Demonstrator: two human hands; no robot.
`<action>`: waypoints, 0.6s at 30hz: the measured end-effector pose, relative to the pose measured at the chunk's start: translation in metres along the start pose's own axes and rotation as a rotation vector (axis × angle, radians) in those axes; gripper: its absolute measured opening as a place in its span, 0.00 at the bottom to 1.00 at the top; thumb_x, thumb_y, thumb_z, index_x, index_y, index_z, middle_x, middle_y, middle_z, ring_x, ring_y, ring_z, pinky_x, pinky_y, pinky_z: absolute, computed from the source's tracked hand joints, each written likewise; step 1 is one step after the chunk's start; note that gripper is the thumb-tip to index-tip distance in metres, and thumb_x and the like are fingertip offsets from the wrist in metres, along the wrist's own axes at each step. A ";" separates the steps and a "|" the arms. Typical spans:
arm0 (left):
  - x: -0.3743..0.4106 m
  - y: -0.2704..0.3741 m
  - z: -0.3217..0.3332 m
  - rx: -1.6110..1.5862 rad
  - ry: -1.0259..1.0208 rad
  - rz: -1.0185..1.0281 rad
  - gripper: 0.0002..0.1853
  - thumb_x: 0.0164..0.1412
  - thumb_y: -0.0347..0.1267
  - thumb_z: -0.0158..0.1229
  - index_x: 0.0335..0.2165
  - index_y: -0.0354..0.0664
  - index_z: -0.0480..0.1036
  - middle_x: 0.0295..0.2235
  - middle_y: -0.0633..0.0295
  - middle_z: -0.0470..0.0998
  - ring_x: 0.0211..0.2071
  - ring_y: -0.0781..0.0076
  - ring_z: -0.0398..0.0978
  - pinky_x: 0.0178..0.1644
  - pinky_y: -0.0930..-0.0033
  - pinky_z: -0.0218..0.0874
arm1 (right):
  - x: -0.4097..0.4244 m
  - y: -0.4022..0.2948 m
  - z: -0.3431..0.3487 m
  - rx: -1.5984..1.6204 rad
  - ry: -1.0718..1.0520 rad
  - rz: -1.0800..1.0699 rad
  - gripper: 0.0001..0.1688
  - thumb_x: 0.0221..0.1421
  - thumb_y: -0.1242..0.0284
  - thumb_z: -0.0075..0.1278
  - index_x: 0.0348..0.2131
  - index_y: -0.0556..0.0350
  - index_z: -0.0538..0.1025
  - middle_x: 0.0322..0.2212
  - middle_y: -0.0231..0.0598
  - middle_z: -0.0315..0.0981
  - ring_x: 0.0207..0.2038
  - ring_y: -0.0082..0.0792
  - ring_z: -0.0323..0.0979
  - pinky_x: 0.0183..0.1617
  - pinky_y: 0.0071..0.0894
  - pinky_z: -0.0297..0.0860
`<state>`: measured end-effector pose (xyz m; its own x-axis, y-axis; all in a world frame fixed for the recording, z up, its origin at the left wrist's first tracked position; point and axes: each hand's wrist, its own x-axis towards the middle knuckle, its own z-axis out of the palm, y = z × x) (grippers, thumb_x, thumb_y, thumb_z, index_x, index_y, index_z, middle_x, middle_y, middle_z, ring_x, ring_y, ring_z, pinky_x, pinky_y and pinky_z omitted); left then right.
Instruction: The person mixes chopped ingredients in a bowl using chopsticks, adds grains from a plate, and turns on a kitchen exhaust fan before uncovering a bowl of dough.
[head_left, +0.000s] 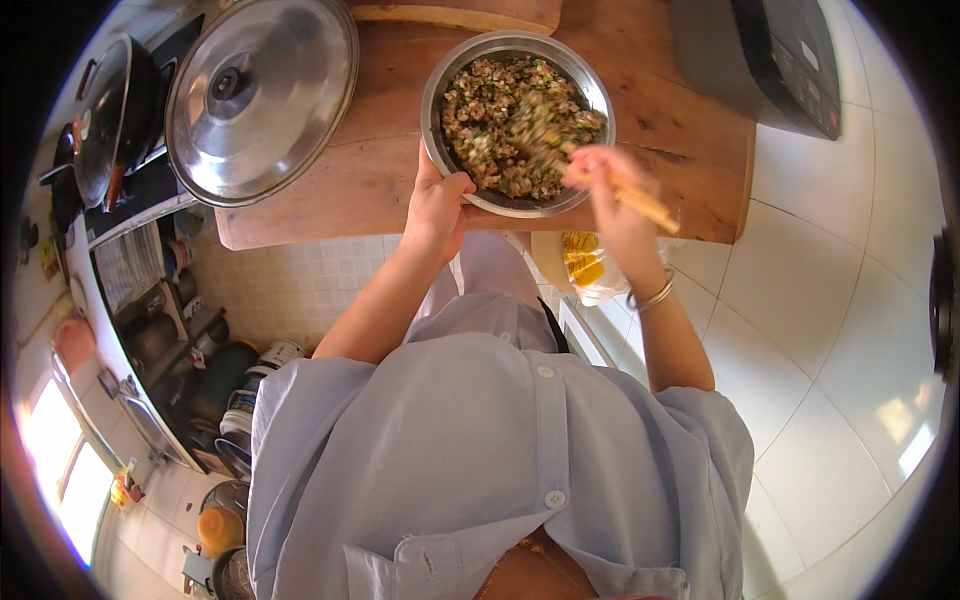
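Note:
A round stainless steel bowl (517, 210) stands near the front edge of the wooden table, filled with a chopped mixture (499, 112) that looks like minced meat with green bits. My left hand (442, 195) grips the bowl's lower left side, thumb over the rim. Over the lower right rim, my right hand (607, 187) is closed round wooden chopsticks (637, 201), whose far ends reach into the mixture. Hand, chopsticks and the mixture near their ends are blurred. A metal bangle (654, 294) circles my right wrist.
On the wooden table (675, 172), a large metal lid (262, 112) lies left of the bowl and a dark appliance (757, 60) stands at the right. A wooden board (465, 13) is behind the bowl. A wok with a glass lid (109, 127) sits far left. A plastic bag (592, 266) shows below the table edge.

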<state>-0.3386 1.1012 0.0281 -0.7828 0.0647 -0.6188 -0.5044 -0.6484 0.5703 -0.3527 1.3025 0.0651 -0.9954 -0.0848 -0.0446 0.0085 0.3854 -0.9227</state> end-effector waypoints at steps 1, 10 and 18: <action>0.000 -0.003 -0.001 0.010 -0.006 0.010 0.41 0.47 0.12 0.38 0.59 0.57 0.50 0.49 0.59 0.66 0.45 0.65 0.71 0.42 0.61 0.74 | 0.013 0.005 -0.001 0.021 0.082 -0.020 0.11 0.62 0.73 0.44 0.34 0.64 0.75 0.30 0.43 0.78 0.29 0.29 0.79 0.32 0.23 0.76; -0.003 0.007 0.002 0.012 0.022 0.013 0.41 0.46 0.13 0.38 0.59 0.56 0.49 0.48 0.57 0.66 0.44 0.62 0.72 0.39 0.61 0.76 | -0.003 -0.004 0.019 0.074 -0.045 -0.061 0.10 0.62 0.78 0.42 0.37 0.65 0.75 0.29 0.44 0.77 0.31 0.30 0.79 0.34 0.22 0.76; 0.004 0.007 -0.009 -0.025 -0.004 0.020 0.42 0.46 0.13 0.37 0.59 0.57 0.49 0.48 0.56 0.66 0.45 0.60 0.72 0.39 0.57 0.77 | 0.008 -0.023 0.043 0.033 -0.101 -0.162 0.06 0.60 0.77 0.46 0.32 0.63 0.74 0.27 0.42 0.77 0.29 0.26 0.78 0.30 0.23 0.72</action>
<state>-0.3420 1.0900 0.0240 -0.7942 0.0544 -0.6052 -0.4793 -0.6684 0.5688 -0.3566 1.2533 0.0699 -0.9694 -0.2358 0.0685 -0.1461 0.3294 -0.9328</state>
